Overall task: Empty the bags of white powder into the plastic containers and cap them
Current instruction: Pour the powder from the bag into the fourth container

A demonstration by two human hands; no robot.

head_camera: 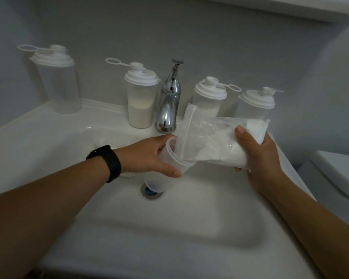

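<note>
White powder still fills the bag (226,141) your right hand (258,158) grips over the sink (169,228) — keep its mouth inside the uncapped container (167,164) your left hand (149,156) clasps tilted — raise the bag's rear slowly.

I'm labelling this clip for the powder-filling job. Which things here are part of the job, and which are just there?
Part of the job:
- bag of white powder, held in the right hand
- open container, tilted, held in the left hand
- four capped containers along the back ledge

Just there:
- chrome faucet
- sink
- black wristband
</note>
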